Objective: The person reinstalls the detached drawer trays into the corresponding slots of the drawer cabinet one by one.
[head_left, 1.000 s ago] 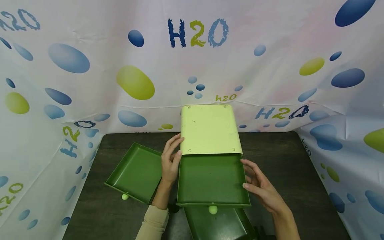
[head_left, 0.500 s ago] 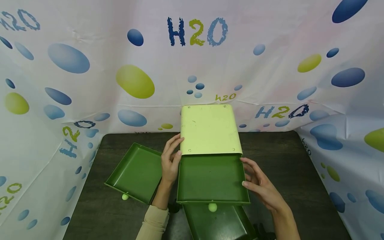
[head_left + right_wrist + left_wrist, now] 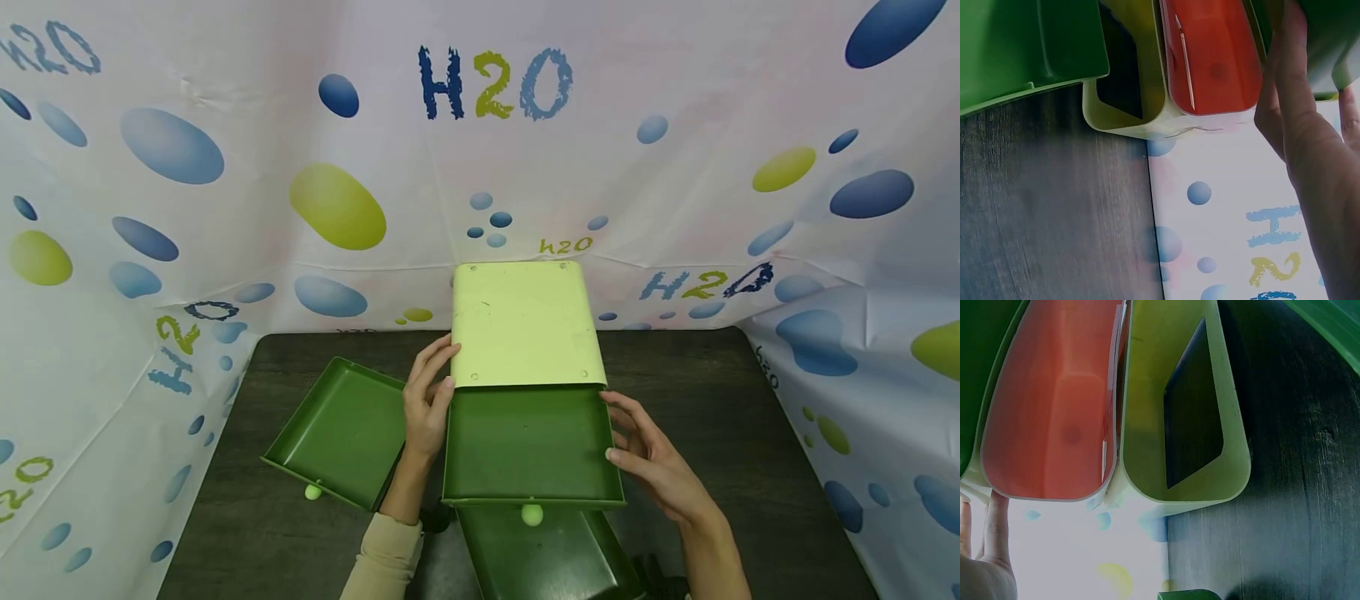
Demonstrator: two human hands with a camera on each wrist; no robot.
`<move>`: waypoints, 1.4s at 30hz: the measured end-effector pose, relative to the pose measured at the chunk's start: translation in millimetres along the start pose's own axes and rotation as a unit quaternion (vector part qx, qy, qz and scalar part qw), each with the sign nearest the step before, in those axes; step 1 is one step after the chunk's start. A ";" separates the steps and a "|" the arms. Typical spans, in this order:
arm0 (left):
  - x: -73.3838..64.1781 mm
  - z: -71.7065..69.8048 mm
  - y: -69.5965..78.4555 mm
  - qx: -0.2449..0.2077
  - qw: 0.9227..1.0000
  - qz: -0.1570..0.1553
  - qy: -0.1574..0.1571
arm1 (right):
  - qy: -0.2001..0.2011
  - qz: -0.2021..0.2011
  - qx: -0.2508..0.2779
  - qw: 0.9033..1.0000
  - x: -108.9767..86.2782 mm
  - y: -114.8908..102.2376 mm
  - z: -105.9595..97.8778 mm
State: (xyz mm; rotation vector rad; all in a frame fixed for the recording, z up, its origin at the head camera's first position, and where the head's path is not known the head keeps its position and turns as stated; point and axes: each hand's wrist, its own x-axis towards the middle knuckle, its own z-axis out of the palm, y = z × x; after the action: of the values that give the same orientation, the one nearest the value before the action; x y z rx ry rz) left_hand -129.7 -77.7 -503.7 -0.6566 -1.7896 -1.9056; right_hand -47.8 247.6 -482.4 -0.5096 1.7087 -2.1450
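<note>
1. Light-green cabinet (image 3: 527, 321): head sees the top; wrist cams see inside, including red compartment (image 3: 1216, 69).
2. Top drawer (image 3: 532, 442): sticks out of cabinet front.
3. Loose drawers: left (image 3: 341, 433), front (image 3: 543, 554).
4. Left hand (image 3: 429, 408): fingers extended, on cabinet side.
5. Right hand (image 3: 656, 462): fingers loosely bent, touching drawer's right side.
6. Round knob (image 3: 532, 515): head only.

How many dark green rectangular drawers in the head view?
3: left drawer on the dark table; middle drawer projecting from the boxy pale lime cabinet; near drawer at the bottom edge, partly covered. More could be hidden.
</note>
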 end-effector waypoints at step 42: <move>-2.2 0.9 -1.0 0.004 1.000 0.010 0.005 | 0.228 0.002 -0.057 0.972 -7.7 5.3 22.7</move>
State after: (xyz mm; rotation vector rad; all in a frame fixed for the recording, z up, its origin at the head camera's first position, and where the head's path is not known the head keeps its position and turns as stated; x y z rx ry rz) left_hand -128.5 -76.7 -505.7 -0.6589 -1.7756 -1.8849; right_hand -29.8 230.8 -483.4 -0.0342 2.0709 -2.2968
